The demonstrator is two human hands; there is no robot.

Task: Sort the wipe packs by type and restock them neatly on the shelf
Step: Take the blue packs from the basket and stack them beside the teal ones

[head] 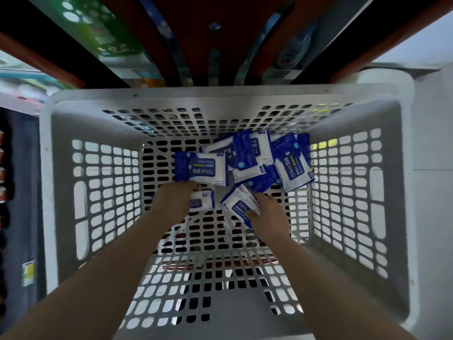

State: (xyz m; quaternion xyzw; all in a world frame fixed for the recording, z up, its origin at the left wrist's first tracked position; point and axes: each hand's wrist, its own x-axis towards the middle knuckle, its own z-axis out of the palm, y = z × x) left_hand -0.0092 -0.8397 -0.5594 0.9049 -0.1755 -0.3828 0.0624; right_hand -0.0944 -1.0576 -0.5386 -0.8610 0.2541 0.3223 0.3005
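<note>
- Reaches deep into basket (46, 168) with both arms to get at stock on its floor.
- Clamps right grip (267, 217) on tilted pack (241, 204) near floor centre, thumb across its face, seemingly to lift it out.
- Lays left grip (181, 196) over small pack (204, 201) just beside; cannot tell whether closed on it, fingers hidden.
- Leaves heap (255, 155) jumbled toward far right corner, apparently all one blue label, so probably little sorting ahead.
</note>
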